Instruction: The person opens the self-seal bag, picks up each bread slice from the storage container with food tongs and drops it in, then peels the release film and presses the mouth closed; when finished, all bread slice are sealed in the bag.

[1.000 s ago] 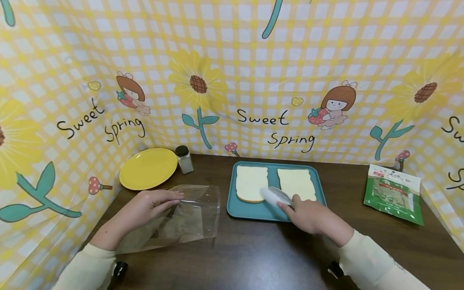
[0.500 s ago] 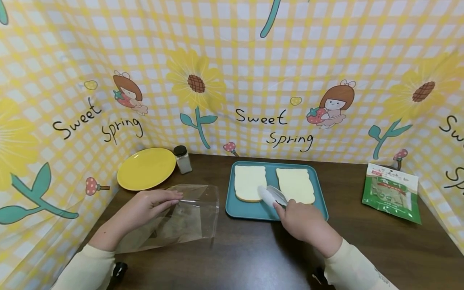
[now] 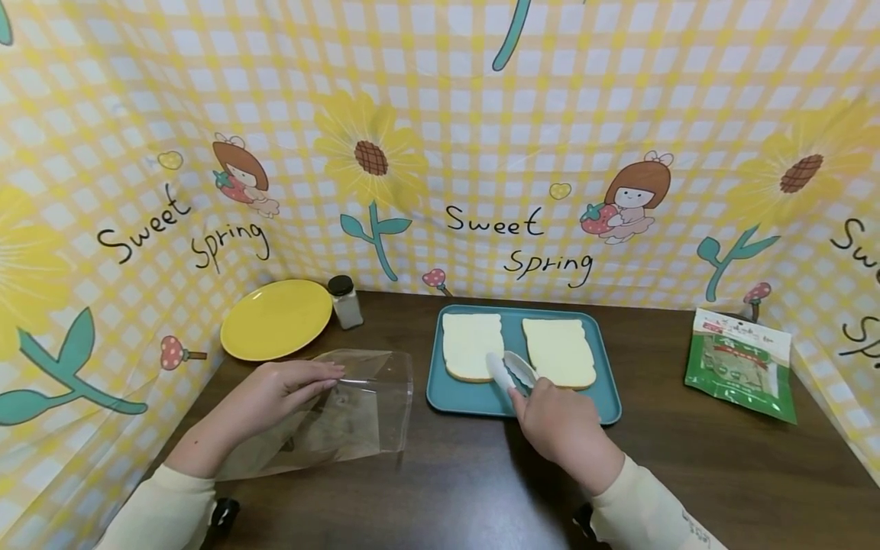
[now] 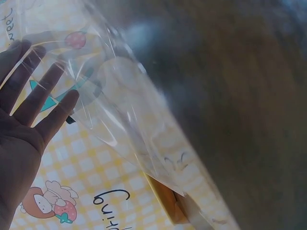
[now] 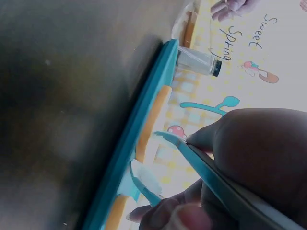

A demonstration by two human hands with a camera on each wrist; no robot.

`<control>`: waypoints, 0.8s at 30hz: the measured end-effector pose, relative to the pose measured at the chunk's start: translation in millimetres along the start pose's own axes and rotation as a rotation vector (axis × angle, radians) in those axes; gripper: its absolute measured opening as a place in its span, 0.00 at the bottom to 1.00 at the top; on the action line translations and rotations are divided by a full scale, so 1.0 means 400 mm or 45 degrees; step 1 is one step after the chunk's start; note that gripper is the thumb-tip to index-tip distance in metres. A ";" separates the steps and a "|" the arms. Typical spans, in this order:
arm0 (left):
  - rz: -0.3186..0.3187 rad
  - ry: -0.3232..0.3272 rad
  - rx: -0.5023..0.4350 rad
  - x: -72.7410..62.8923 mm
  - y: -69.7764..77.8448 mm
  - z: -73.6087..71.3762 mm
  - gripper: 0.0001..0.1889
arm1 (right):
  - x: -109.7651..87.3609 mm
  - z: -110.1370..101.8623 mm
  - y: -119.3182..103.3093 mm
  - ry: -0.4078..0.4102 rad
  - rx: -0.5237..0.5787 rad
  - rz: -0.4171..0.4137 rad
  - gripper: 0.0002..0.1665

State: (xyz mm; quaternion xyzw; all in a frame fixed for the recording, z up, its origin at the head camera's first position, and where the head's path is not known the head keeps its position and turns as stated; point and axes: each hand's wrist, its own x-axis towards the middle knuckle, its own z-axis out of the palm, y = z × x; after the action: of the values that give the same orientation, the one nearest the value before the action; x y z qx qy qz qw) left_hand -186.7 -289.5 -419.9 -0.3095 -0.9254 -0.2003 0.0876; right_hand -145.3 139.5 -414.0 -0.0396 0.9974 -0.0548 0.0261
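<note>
My right hand (image 3: 560, 424) grips a pair of tongs (image 3: 500, 373), whose two arms stand apart over the front of the teal tray (image 3: 467, 399). One tip lies close to the lower right edge of the left bread slice (image 3: 473, 344); whether it touches is unclear. The right bread slice (image 3: 560, 351) lies beside it, by the other tip. In the right wrist view nothing shows between the tongs (image 5: 211, 178). My left hand (image 3: 292, 388) touches a clear plastic bag (image 3: 357, 424). Its fingers (image 4: 55, 117) look straight and spread against the film in the left wrist view.
A yellow plate (image 3: 275, 321) stands at the back left, with a black-capped jar (image 3: 346, 304) beside it. At the far right lies a green and white food packet (image 3: 739, 367). Patterned cloth (image 3: 440, 153) hangs behind and along both sides of the dark table (image 3: 412, 504).
My right hand has moved left and a little toward me. The tongs have turned, and their tips show farther apart. My left hand and the bread stay put.
</note>
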 end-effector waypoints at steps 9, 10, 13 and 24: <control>-0.013 -0.023 -0.006 0.000 0.000 0.001 0.15 | -0.005 0.004 -0.003 0.020 0.012 -0.045 0.30; -0.010 -0.019 -0.004 0.000 0.000 0.001 0.15 | -0.003 0.003 0.000 0.021 0.021 -0.055 0.29; 0.011 -0.004 0.007 0.001 -0.001 0.002 0.15 | 0.002 0.001 0.010 0.023 0.041 -0.088 0.26; 0.039 0.015 0.012 0.009 -0.002 0.004 0.16 | 0.000 0.010 0.039 0.150 0.039 -0.179 0.24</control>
State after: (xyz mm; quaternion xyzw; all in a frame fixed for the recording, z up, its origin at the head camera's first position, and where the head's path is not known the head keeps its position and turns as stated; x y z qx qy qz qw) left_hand -190.1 -287.6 -420.8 -0.3221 -0.9210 -0.1964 0.0977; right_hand -146.1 154.4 -419.7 -0.1059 0.9910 -0.0741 -0.0360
